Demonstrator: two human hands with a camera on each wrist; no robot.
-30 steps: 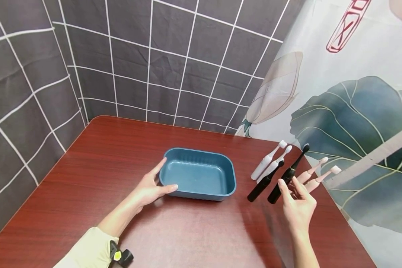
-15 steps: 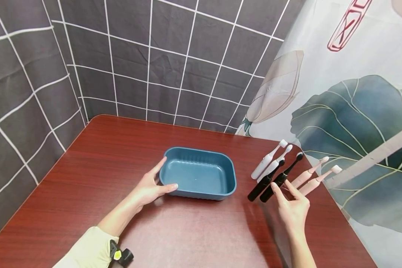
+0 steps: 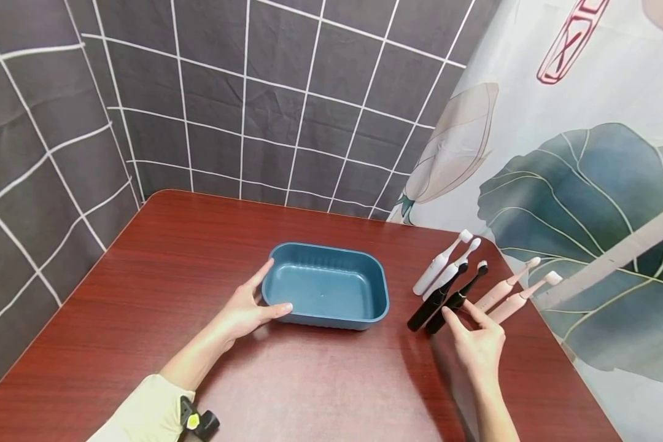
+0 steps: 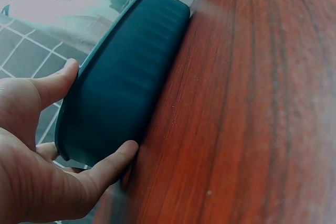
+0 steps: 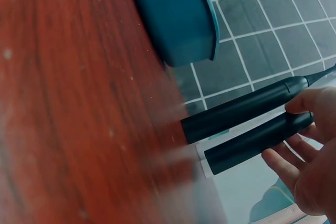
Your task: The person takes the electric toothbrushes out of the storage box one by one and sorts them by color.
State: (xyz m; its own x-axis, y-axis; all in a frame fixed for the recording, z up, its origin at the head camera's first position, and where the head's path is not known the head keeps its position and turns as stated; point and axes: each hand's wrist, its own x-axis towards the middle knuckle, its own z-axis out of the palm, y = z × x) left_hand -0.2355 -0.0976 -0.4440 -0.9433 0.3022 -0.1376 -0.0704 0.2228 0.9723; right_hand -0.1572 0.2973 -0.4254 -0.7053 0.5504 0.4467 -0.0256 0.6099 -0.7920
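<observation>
A blue plastic bin (image 3: pixel 331 320) sits on the table, with nothing inside. My left hand (image 3: pixel 245 314) grips its left end, thumb on the near rim; the left wrist view shows fingers against the bin's side (image 4: pixel 121 82). At the right, my right hand (image 3: pixel 482 347) pinches a black electric toothbrush (image 3: pixel 436 320) by its handle, between thumb and fingers. Another black electric toothbrush (image 3: pixel 422 314) stands upright close beside it. In the right wrist view the held toothbrush (image 5: pixel 247 145) and its neighbour (image 5: pixel 236 109) are nearly parallel, bases near the tabletop.
Two white electric toothbrushes (image 3: pixel 432 274) stand behind the black ones. Two pink ones (image 3: pixel 511 307) are right of them, partly behind my right hand. A grey tiled-pattern curtain (image 3: pixel 276 104) borders the back and left; a flowered curtain (image 3: pixel 574 184) hangs along the right.
My right hand has moved left and slightly down with the black toothbrush, bringing it beside the other black one. The left hand and bin have stayed in place.
</observation>
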